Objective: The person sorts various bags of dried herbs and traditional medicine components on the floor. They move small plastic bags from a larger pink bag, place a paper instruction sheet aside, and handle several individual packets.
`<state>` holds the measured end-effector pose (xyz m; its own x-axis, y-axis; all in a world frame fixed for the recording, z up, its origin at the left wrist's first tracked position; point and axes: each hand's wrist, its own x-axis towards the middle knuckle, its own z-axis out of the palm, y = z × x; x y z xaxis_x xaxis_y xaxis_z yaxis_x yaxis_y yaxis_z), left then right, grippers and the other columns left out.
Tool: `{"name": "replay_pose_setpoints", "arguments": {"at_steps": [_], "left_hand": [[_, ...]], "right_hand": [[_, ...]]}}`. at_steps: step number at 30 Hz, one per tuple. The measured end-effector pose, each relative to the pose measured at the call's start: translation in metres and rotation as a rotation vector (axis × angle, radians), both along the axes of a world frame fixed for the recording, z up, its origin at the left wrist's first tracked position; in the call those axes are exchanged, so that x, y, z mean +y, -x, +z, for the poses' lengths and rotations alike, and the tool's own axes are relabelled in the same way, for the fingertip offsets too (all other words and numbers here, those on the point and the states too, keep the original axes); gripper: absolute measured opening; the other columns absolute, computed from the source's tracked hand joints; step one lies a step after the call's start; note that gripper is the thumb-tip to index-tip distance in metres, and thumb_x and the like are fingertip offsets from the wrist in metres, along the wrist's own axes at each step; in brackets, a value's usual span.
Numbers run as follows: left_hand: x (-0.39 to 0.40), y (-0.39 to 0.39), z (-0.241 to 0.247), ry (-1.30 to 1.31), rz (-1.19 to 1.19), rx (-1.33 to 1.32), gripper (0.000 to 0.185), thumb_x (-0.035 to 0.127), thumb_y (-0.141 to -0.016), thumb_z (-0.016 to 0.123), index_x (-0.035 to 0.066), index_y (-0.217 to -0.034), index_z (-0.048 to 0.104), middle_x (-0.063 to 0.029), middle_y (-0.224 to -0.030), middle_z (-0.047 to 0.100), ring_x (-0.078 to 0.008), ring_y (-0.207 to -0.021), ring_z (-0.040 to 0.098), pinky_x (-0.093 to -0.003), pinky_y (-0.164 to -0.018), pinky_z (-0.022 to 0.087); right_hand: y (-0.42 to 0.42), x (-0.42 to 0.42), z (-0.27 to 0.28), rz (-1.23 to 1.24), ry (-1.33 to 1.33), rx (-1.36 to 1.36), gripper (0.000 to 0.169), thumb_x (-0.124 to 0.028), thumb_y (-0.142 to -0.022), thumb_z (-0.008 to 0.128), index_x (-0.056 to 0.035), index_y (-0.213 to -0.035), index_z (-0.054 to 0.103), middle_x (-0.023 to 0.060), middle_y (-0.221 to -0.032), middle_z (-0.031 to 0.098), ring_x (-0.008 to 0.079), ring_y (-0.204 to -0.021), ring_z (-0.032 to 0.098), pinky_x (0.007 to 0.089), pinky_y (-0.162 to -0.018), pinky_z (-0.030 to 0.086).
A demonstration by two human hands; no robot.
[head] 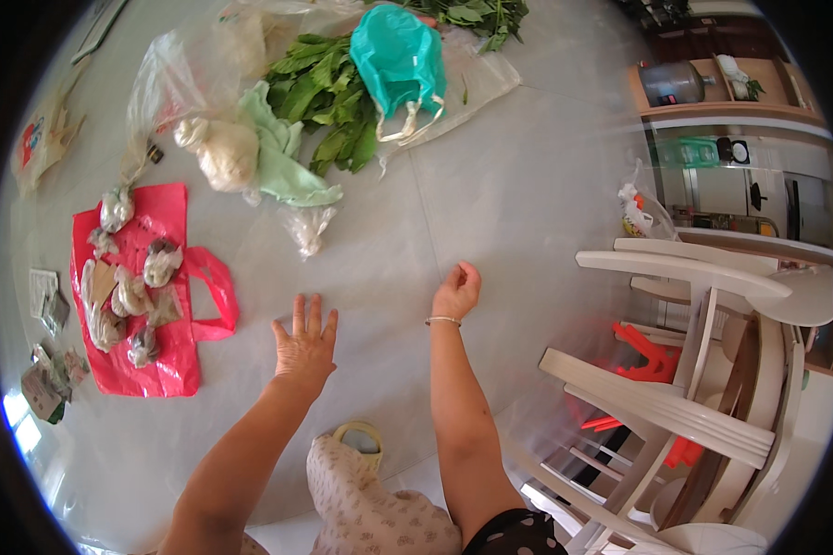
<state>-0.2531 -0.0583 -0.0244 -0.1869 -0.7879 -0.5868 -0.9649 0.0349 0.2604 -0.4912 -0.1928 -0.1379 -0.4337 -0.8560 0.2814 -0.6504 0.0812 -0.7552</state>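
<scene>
My left hand (pixel 305 350) is held over the grey tiled floor (pixel 382 333), fingers spread and nothing in it. My right hand (pixel 456 291) has its fingers curled in, with no object visible in it; a bracelet (pixel 443 320) circles that wrist. Left of my left hand lies a flat red plastic bag (pixel 180 378) with its handle towards me. Several small knotted plastic bags rest on it, among them a dark-filled one (pixel 143 347) and a pale one (pixel 131 291). Ahead are a knotted bag of pale contents (pixel 225 156), a light green cloth (pixel 272 156) and a crumpled clear bag (pixel 307 227).
Leafy greens (pixel 323 90) lie at the top beside a teal plastic bag (pixel 399 59) and on clear plastic sheeting (pixel 489 76). White wooden chairs (pixel 659 409) crowd the right, with a red plastic object (pixel 649 357) among them. Small packets (pixel 45 388) lie far left.
</scene>
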Motion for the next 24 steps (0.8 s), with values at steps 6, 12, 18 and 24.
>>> {"name": "replay_pose_setpoints", "arguments": {"at_steps": [6, 12, 18, 24], "left_hand": [[-0.002, 0.020, -0.028, 0.019, -0.120, -0.275, 0.071, 0.019, -0.083, 0.058, 0.011, -0.144, 0.023, -0.0179, -0.150, 0.011, -0.0458, -0.136, 0.010, -0.0574, -0.092, 0.036], [-0.005, 0.028, -0.037, -0.025, -0.105, -0.310, 0.060, 0.013, -0.089, 0.047, 0.006, -0.143, 0.023, -0.0246, -0.148, 0.013, -0.0501, -0.133, 0.014, -0.0454, -0.104, 0.031], [-0.009, 0.031, -0.033, -0.044, -0.185, -0.392, 0.058, 0.014, -0.090, 0.047, 0.004, -0.142, 0.024, -0.0254, -0.147, 0.014, -0.0514, -0.132, 0.014, -0.0454, -0.104, 0.032], [-0.003, 0.027, -0.043, -0.023, -0.116, -0.320, 0.056, 0.013, -0.090, 0.046, 0.003, -0.141, 0.027, -0.0269, -0.147, 0.015, -0.0523, -0.132, 0.014, -0.0470, -0.103, 0.031]], "right_hand": [[0.004, -0.101, 0.015, 0.025, 0.024, 0.049, 0.021, -0.001, -0.081, 0.059, -0.0057, -0.101, 0.062, 0.0093, -0.094, 0.056, 0.0199, -0.078, 0.056, 0.0305, -0.071, 0.049], [0.010, -0.165, 0.006, 0.055, -0.012, 0.028, 0.020, -0.004, -0.083, 0.056, -0.0083, -0.101, 0.065, 0.0092, -0.095, 0.059, 0.0237, -0.084, 0.059, 0.0332, -0.074, 0.050], [0.006, -0.206, 0.003, 0.071, -0.055, 0.098, 0.018, -0.006, -0.082, 0.058, -0.0096, -0.099, 0.065, 0.0086, -0.090, 0.060, 0.0262, -0.078, 0.060, 0.0352, -0.071, 0.051], [0.003, -0.219, -0.002, 0.026, -0.039, 0.268, 0.007, -0.008, -0.078, 0.061, -0.0104, -0.085, 0.063, 0.0072, -0.088, 0.060, 0.0270, -0.077, 0.060, 0.0376, -0.065, 0.051]]}}
